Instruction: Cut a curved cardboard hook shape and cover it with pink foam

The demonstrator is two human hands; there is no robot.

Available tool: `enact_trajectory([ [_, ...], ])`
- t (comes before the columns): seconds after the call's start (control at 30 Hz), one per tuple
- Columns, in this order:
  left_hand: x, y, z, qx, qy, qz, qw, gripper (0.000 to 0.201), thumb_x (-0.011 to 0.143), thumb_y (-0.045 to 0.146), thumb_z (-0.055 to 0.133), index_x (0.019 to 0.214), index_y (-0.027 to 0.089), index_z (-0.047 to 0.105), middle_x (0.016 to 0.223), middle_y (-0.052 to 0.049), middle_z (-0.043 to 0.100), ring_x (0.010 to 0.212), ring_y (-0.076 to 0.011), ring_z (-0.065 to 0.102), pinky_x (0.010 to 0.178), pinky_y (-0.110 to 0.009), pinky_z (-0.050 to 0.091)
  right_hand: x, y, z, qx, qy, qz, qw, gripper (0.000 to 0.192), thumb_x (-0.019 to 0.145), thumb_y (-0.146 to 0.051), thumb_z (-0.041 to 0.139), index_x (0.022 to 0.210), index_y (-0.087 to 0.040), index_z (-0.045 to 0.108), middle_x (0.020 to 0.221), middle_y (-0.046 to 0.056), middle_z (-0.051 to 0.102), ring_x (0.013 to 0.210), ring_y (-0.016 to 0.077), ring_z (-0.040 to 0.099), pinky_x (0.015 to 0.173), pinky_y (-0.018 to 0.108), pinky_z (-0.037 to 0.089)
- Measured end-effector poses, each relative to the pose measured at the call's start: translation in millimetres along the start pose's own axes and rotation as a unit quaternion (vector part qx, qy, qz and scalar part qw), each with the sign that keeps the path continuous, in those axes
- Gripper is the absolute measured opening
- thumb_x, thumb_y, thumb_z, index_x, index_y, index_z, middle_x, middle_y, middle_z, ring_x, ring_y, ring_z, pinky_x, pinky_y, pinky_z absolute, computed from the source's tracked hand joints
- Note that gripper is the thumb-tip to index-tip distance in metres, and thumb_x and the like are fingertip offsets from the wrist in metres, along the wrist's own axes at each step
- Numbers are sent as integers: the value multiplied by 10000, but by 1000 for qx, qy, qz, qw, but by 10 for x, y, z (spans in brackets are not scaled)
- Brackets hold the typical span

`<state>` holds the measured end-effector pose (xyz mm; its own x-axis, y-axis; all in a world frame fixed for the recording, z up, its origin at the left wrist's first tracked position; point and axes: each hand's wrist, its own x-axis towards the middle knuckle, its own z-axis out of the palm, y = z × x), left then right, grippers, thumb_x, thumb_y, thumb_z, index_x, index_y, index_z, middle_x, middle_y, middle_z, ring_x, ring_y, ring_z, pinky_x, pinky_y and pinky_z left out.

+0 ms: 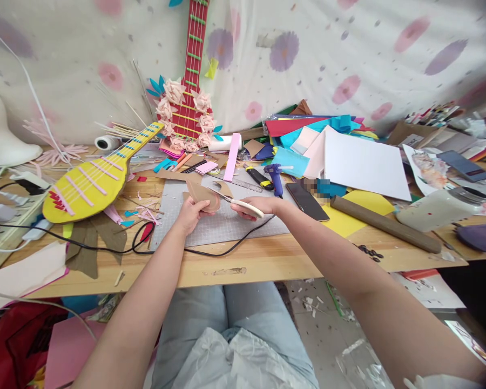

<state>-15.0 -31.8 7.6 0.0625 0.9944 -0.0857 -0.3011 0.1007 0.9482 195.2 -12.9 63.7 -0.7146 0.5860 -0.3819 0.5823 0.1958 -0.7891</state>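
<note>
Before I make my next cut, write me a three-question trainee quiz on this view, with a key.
1. Fill in the blank: the white-handled metal scissors are in the person's ____ hand.

2. True or false: in this view, the black rectangular phone lies to the right of the blue-purple plastic glue gun.

3. Multiple choice: what does the person's left hand hold?
A. A large white rectangular sheet
B. A flat brown card piece
C. A long pink strip

Key:
1. Right; the right hand grips them by the handles.
2. True.
3. B.
</note>
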Motion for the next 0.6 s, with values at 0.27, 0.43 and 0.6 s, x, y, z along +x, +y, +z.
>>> enact_trajectory([
  [0.27,-2,12,2,0,-2,-1,1000,347,578,193,673,908,128,589,776,-32,671,646,-158,627,494,-246,511,-10,-19,17,3,21,13,1000,521,721,-678,417,627,-167,373,504,-49,385,426,51,363,453,211,317],
  [0.43,1,14,-4,2,-3,-4,1000,329,581,192,670,894,131,594,766,-32,673,641,-155,625,493,-239,505,1,14,8,18,-6,-8,1000,530,736,-682,382,624,-164,390,489,-47,390,432,59,368,461,218,320],
  [0.6,10,5,-16,6,-6,-2,1000,348,579,199,673,909,125,593,768,-32,669,634,-152,621,487,-247,506,-2,11,11,27,5,10,1000,514,725,-669,424,620,-168,369,496,-51,384,426,51,355,452,215,313],
])
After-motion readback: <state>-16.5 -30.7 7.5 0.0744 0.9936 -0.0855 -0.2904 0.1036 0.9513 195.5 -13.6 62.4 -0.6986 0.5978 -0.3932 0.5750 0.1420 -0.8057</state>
